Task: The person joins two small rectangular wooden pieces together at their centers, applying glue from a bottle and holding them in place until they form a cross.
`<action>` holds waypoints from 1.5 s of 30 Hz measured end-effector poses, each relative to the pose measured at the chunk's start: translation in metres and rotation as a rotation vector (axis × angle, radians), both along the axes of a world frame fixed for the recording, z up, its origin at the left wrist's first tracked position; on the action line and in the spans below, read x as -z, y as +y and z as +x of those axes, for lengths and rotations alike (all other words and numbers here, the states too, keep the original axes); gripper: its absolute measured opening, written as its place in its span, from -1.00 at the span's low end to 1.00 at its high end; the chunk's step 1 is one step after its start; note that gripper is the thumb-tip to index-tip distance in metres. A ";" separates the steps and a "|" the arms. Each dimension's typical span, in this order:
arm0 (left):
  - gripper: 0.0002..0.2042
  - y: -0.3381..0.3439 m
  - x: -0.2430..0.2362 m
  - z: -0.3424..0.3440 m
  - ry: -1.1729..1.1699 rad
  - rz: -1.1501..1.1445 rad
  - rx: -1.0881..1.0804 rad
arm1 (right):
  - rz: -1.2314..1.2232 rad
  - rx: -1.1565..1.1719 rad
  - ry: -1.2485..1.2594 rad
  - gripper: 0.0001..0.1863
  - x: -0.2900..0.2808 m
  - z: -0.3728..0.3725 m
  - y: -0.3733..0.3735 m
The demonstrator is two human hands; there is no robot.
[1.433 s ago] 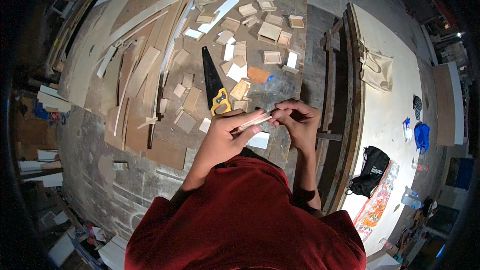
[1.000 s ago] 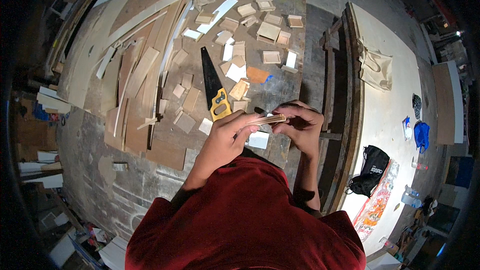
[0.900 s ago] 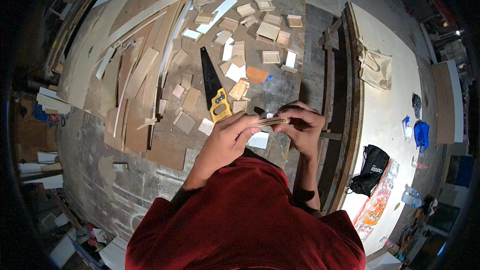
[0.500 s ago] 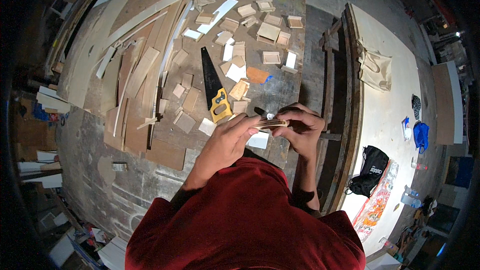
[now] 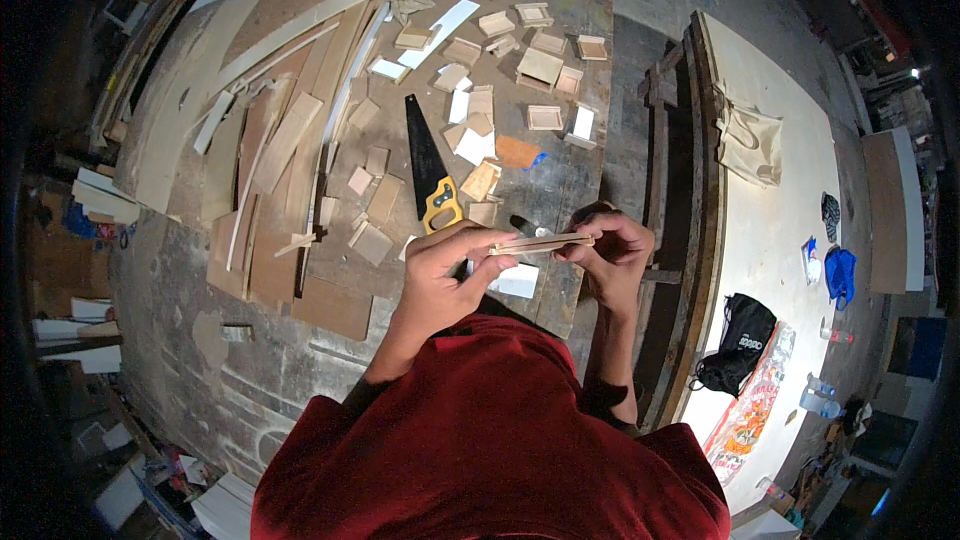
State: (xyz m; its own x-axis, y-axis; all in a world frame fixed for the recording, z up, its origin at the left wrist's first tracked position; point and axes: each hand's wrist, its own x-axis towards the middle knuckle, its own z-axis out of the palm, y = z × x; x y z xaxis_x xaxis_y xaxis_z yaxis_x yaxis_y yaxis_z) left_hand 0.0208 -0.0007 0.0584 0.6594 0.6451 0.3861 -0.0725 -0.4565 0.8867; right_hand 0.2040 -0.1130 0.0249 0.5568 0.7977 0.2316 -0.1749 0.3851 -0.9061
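Note:
Between my left hand [image 5: 446,275] and my right hand [image 5: 612,260] is a small flat piece of layered pale wood [image 5: 540,244], seen nearly edge-on; the fingers of each hand are closed on one end of it. On the table below lie a handsaw [image 5: 428,162] with a black blade and yellow handle, a small dark cylindrical thing [image 5: 523,225] just beyond the held piece, a white square piece [image 5: 516,283] under it, and several small wooden boards and box-like pieces [image 5: 540,68].
Long boards and strips [image 5: 270,120] lie along the left. At the right, a pale-topped bench [image 5: 780,220] bears a canvas bag [image 5: 748,145], a black drawstring bag [image 5: 732,345], a blue bag [image 5: 840,278] and plastic packaging [image 5: 755,410]. A dark gap separates it from the work table.
The held wooden piece has shifted right and now spans wider between my hands, lying more level. My left hand has moved slightly back leftward and my right hand a little to the right.

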 end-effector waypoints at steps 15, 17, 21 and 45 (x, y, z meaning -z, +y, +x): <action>-0.72 0.008 -0.001 -0.011 -0.081 0.205 -0.053 | 0.004 0.187 -0.477 -0.76 -0.016 -0.013 0.005; -0.73 0.009 -0.002 -0.013 -0.077 0.182 -0.036 | 0.013 0.207 -0.528 -0.76 -0.015 -0.014 0.006; -0.74 0.011 -0.002 -0.014 -0.095 0.191 -0.041 | 0.040 0.214 -0.570 -0.76 -0.015 -0.017 0.008; -0.86 0.007 0.007 -0.020 -0.062 -0.055 -0.094 | 0.015 0.118 -0.085 -0.74 0.002 -0.043 0.014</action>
State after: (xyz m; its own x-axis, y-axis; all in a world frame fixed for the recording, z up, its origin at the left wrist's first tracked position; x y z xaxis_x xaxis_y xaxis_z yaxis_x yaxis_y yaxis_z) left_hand 0.0010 0.0061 0.0512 0.5706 0.7247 0.3865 -0.0874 -0.4143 0.9059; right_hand 0.1606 -0.0994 0.0228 0.6241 0.7243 0.2930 -0.0506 0.4117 -0.9099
